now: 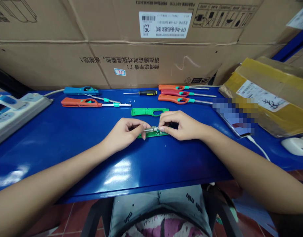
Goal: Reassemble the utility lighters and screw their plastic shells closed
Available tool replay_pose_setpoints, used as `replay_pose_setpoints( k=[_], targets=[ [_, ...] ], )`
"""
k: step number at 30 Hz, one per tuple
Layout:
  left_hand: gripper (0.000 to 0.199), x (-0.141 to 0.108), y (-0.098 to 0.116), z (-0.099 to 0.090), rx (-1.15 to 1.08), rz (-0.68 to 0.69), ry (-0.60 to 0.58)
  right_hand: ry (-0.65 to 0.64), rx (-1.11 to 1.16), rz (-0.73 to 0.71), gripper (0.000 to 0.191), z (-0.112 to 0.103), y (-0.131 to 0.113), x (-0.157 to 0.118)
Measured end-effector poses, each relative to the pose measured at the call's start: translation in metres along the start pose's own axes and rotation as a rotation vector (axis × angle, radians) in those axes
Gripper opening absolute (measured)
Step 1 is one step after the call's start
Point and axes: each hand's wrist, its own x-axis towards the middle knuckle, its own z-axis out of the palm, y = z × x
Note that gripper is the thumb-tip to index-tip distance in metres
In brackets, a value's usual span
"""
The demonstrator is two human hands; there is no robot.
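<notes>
Both of my hands meet over a green lighter casing half [152, 134] lying near the middle of the blue table. My left hand [128, 133] is closed, thumb and fingers pinching a small silvery metal cylinder [150, 129]. At that cylinder's right end, my right hand [177, 125] pinches a tiny part that its fingertips mostly hide. Whitish bits show in the casing beneath the fingers. Just behind the hands lies the other green casing half [146, 112], with its trigger opening toward the right.
Blue [79, 90] and orange [79, 102] gas lighters lie back left; several orange and red lighters [176, 93] lie back right. A screwdriver [147, 93] lies between them. A power strip [20, 113] stands left; a phone [234, 120] and taped carton [265, 98] are right. Cardboard [126, 49] walls the back.
</notes>
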Motion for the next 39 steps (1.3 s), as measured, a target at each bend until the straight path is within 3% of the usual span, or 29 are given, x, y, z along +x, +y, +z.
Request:
replay_pose_setpoints(
  k=[8, 15, 22, 28, 33, 39],
  targets=[
    [0.030, -0.001, 0.000, 0.002, 0.024, 0.016, 0.008, -0.011, -0.018, -0.017, 0.015, 0.000, -0.001, 0.000],
    [0.032, -0.003, -0.005, 0.002, 0.052, 0.086, 0.026, 0.145, -0.036, 0.077, 0.012, -0.002, -0.005, 0.001],
    [0.030, -0.005, -0.009, 0.002, 0.181, 0.233, 0.032, 0.017, 0.083, 0.125, 0.021, 0.006, 0.000, 0.003],
    [0.030, -0.006, -0.004, -0.006, 0.372, 0.420, 0.021, -0.031, 0.089, 0.217, 0.022, -0.002, 0.001, 0.001],
    [0.055, -0.005, -0.003, -0.012, 0.655, 0.475, -0.109, -0.113, 0.056, 0.247, 0.023, -0.012, -0.002, -0.001],
    [0.035, -0.003, -0.009, -0.007, 0.576, 0.474, -0.153, -0.168, 0.045, 0.228, 0.021, -0.012, -0.006, -0.002]
  ],
)
